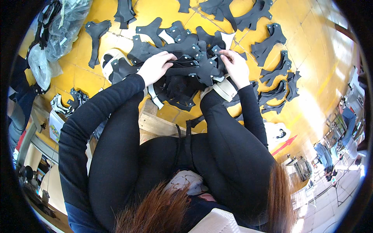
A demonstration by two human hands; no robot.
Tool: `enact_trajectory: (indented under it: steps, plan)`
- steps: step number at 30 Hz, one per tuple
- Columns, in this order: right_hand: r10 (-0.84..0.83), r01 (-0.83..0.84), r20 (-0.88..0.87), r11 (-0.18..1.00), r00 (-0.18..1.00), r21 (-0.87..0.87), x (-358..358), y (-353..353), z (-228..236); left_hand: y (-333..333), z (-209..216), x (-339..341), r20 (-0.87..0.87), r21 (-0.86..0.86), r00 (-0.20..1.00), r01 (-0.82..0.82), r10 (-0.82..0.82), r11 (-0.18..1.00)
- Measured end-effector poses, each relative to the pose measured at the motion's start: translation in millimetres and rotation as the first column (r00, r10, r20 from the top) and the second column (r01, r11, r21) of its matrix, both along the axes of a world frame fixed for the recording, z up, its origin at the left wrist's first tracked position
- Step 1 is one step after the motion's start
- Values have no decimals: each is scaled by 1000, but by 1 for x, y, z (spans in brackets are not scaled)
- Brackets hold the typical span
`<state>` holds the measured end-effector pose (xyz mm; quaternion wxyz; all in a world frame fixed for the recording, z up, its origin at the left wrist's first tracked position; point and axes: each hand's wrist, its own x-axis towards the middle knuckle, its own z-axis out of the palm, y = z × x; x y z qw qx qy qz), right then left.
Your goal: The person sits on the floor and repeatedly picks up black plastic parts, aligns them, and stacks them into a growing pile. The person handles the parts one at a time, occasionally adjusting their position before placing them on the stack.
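In front of my knees lies a heap of flat black pieces (180, 48), cut in curved, winged shapes like shoe uppers, many with a small pale tag. My left hand (157, 68) is closed at the left of the heap, its fingertips on the edge of a stack of black pieces (184, 66). At the right side, the thumb and forefinger of my right hand (236, 66) pinch together by the tagged tip of a black piece (216, 49). Whether other pieces hang from this tip is hidden by the overlap. Darker black pieces (180, 89) lie below, between my feet.
Several sorted stacks of black pieces (269, 44) lie on the yellow floor (305, 42) to the right and far side. Clear plastic bags (64, 33) stand at the far left. White shoes (224, 90) flank the heap. A wooden pallet-like seat (159, 123) shows beneath me.
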<state>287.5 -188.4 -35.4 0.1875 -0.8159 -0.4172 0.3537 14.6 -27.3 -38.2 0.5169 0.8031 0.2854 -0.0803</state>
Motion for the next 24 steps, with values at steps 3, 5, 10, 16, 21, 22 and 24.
enact_trajectory:
  steps: [3, 5, 10, 16, 21, 22, 24]
  plan:
    - [33, -17, -118, 991, 992, 135, -10, 5, 7, 2, -2, 0, -23, -61, 999, -37, 36, 997]
    - [91, -70, -134, 985, 987, 157, -13, 18, 1, 5, -5, 2, -23, -65, 999, -47, 46, 997]
    - [172, -148, -173, 978, 970, 143, -22, 32, -8, 6, -7, 1, -17, -64, 999, -46, 45, 997]
    - [216, -184, -171, 966, 961, 184, -29, 37, -7, 8, -8, 0, -40, -98, 998, -61, 58, 993]
    - [190, -155, -247, 976, 950, 155, -34, 32, -1, 8, -8, 0, -43, -103, 997, -66, 62, 993]
    - [192, -153, -236, 973, 953, 173, -35, 31, 0, 8, -8, 0, -50, -112, 997, -70, 64, 991]
    - [179, -139, -234, 974, 956, 177, -35, 30, 1, 8, -8, 0, -45, -101, 997, -65, 61, 993]
